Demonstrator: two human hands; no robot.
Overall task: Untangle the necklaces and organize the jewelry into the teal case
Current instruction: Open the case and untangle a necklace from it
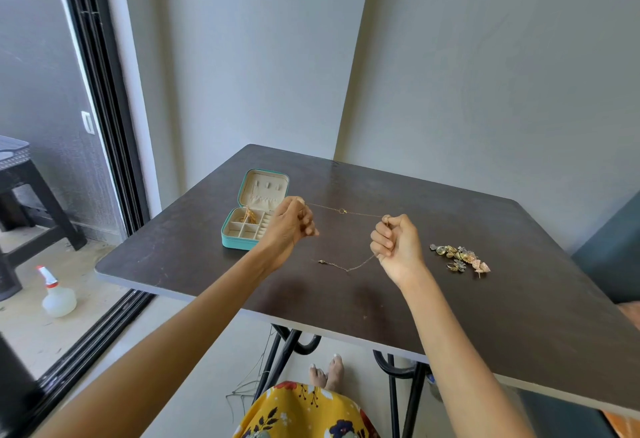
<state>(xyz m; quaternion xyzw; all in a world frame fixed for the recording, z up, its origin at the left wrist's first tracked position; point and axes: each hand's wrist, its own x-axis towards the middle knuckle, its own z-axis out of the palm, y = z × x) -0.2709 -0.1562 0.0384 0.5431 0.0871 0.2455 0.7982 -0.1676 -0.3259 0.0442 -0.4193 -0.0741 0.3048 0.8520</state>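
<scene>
A thin gold necklace [342, 211] with a small ring pendant is stretched taut between my two hands above the dark table [433, 299]. My left hand [290, 223] pinches one end near the teal case. My right hand [396, 245] grips the chain further along, and its loose tail with the clasp [341, 264] trails onto the table below. The teal case [254, 210] lies open at the left, with a gold piece [248, 216] in one of its beige compartments.
A pile of gold and silver earrings and small jewelry [460, 259] lies on the table right of my right hand. The table stands in a wall corner. A spray bottle [57, 294] sits on the floor by the sliding door track at left.
</scene>
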